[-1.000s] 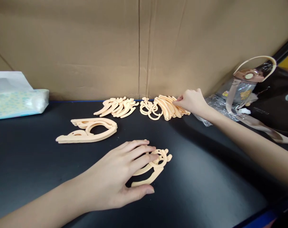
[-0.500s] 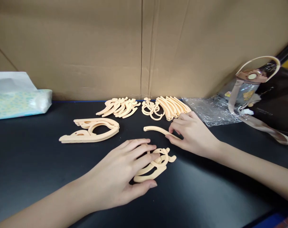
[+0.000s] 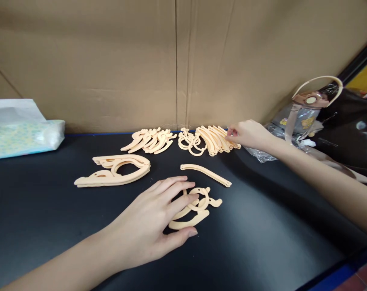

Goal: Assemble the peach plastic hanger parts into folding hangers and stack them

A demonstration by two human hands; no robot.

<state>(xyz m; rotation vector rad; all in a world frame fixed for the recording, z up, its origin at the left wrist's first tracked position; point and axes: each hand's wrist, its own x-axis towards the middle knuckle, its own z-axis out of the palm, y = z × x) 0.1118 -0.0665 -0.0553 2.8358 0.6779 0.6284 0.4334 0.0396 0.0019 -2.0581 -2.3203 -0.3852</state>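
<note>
My left hand (image 3: 162, 214) lies palm down, fingers apart, over a few loose cream plastic hanger parts (image 3: 203, 198). Its fingers partly cover these curved arms and a ringed hook. At the right end of a pile of curved bars (image 3: 212, 139), my right hand (image 3: 244, 134) has its fingertips pinched together; whether a bar is between them is hidden. A curved bar (image 3: 206, 173), seemingly two stacked, lies between my hands. Folded cream hangers (image 3: 131, 178) rest left of it, stacked.
Along the back are piles of curved hanger arms (image 3: 149, 140) and ringed hooks (image 3: 187, 141), before a cardboard wall (image 3: 110, 64). A tissue pack (image 3: 26, 135) sits at left. Clear plastic wrap (image 3: 262, 155), a strapped bottle (image 3: 307, 113) and a dark bag (image 3: 349, 133) stand at right.
My right hand has let go of the curved bar in the middle and moved back and right to the bar pile. My left hand stays over the loose parts.
</note>
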